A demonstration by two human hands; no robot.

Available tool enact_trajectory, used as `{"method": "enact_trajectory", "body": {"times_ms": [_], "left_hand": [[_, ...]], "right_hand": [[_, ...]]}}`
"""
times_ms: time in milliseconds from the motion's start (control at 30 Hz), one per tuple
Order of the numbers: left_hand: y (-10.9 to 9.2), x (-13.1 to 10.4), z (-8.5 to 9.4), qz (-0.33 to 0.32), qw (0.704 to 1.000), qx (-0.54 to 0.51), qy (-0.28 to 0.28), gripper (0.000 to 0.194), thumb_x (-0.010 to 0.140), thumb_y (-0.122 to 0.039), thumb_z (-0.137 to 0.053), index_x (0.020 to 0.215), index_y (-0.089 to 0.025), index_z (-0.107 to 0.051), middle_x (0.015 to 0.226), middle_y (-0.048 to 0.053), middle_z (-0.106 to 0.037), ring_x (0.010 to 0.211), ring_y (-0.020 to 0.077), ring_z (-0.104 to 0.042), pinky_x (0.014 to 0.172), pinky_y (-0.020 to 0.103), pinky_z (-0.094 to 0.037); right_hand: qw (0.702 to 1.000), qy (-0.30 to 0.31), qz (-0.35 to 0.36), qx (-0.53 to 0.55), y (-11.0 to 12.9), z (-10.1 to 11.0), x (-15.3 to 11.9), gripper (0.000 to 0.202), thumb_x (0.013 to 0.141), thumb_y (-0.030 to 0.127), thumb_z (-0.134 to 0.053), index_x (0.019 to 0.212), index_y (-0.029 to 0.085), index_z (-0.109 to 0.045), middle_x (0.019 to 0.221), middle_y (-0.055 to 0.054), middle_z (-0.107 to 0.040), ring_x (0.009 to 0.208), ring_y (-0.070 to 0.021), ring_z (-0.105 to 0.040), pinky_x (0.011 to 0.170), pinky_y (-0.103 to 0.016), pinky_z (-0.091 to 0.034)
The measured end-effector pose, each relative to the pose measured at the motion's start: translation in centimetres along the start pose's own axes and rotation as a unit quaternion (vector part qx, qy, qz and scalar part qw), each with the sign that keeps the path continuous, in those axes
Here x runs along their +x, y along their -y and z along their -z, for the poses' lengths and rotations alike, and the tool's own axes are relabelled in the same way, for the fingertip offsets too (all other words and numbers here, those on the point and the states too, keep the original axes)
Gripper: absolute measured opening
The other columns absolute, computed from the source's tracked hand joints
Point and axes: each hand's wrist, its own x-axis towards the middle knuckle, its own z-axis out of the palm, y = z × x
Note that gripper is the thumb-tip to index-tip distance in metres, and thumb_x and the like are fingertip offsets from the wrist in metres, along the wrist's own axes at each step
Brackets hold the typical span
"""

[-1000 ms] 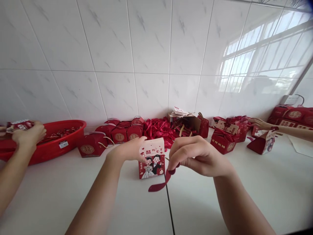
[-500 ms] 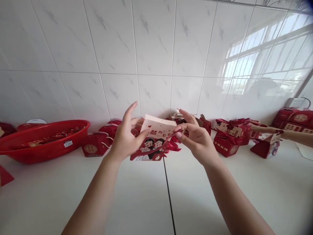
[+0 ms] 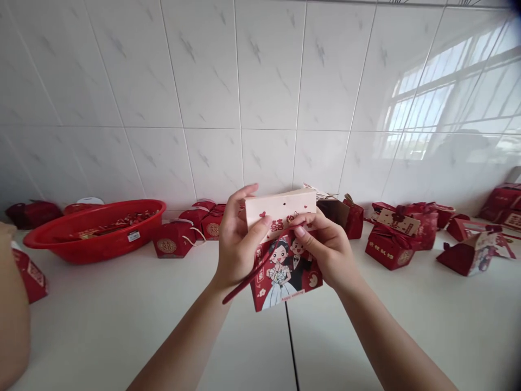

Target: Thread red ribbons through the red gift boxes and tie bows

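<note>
Held up over the table is a red and cream gift box (image 3: 280, 271) with a cartoon bride and groom on its front. My left hand (image 3: 240, 244) is closed around its left side, thumb on the front face. At the right side, my right hand (image 3: 325, 241) pinches a dark red ribbon (image 3: 260, 266) between thumb and fingers against the box. The ribbon's loose end slants down to the left across the box and past my left wrist. A small hole shows near the top of the cream flap.
To the left stands a red plastic basin (image 3: 97, 247) with wrapped sweets. Red boxes (image 3: 173, 239) line the wall, and finished ribboned boxes (image 3: 391, 244) stand at right. Another person's arm (image 3: 12, 315) enters at the left edge. Behind lies the tiled wall (image 3: 268, 81).
The box has come closer and its front now faces me more squarely. The ribbon now hangs left across it. Another person's arm has left the right side; one shows at left.
</note>
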Motion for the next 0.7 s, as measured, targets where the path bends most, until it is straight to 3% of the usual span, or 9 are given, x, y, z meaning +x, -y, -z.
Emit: {"method": "enact_trajectory", "body": {"times_ms": [133,267,367,433,567,700], "left_hand": [[0.3,0.1,-0.2,0.065,0.997,-0.042,0.019,0.025,0.084,-0.026,-0.056,0.108,-0.025,-0.048,0.080,0.001,-0.060,0.069,0.0167,-0.061,0.057,0.029,-0.053],[0.1,0.0,-0.2,0.074,0.996,-0.055,0.018,0.012,0.085,-0.029,-0.058,0.092,-0.022,-0.051,0.080,0.001,-0.061,0.073,0.0163,-0.062,0.064,0.029,-0.053],[0.1,0.1,0.1,0.064,0.998,-0.025,0.004,0.013,0.085,-0.030,-0.059,0.084,-0.020,-0.050,0.080,0.001,-0.061,0.074,0.0158,-0.062,0.066,0.029,-0.053],[0.0,0.2,0.2,0.036,0.999,0.016,-0.006,0.014,0.085,-0.030,-0.058,0.082,-0.020,-0.049,0.077,0.000,-0.060,0.072,0.0144,-0.060,0.065,0.027,-0.051],[0.0,-0.1,0.1,-0.080,0.990,0.116,-0.019,0.016,0.086,-0.027,-0.057,0.077,-0.020,-0.047,0.068,-0.003,-0.053,0.062,0.0098,-0.051,0.058,0.021,-0.045],[-0.1,-0.6,0.0,-0.165,0.969,0.185,-0.008,0.010,0.086,-0.022,-0.056,0.080,-0.020,-0.049,0.068,-0.002,-0.053,0.065,0.0113,-0.053,0.057,0.022,-0.043]], "right_hand": [[1.000,-0.004,0.015,-0.022,-0.3,0.1,0.3,0.011,0.085,0.031,-0.058,0.089,0.024,-0.066,0.093,-0.003,-0.053,0.091,-0.0169,-0.051,0.083,-0.034,-0.044],[0.994,-0.034,0.054,-0.085,-0.3,0.0,0.4,0.008,0.085,0.026,-0.058,0.086,0.024,-0.066,0.106,-0.005,-0.053,0.109,-0.0195,-0.048,0.097,-0.039,-0.039],[0.989,-0.050,0.068,-0.121,0.0,-0.1,0.4,0.009,0.084,0.024,-0.058,0.087,0.025,-0.067,0.125,-0.006,-0.046,0.125,-0.0212,-0.038,0.105,-0.042,-0.033],[0.987,-0.052,0.078,-0.128,0.2,-0.1,0.4,0.010,0.085,0.023,-0.057,0.087,0.025,-0.067,0.129,-0.006,-0.044,0.129,-0.0218,-0.035,0.106,-0.043,-0.032],[0.977,-0.072,0.125,-0.158,0.6,-0.2,0.3,0.013,0.085,0.018,-0.056,0.087,0.026,-0.066,0.129,-0.005,-0.046,0.132,-0.0243,-0.033,0.105,-0.046,-0.033],[0.967,-0.086,0.160,-0.179,0.9,-0.2,0.0,0.014,0.084,0.017,-0.056,0.087,0.026,-0.066,0.132,-0.006,-0.044,0.130,-0.0270,-0.037,0.095,-0.045,-0.042]]}}
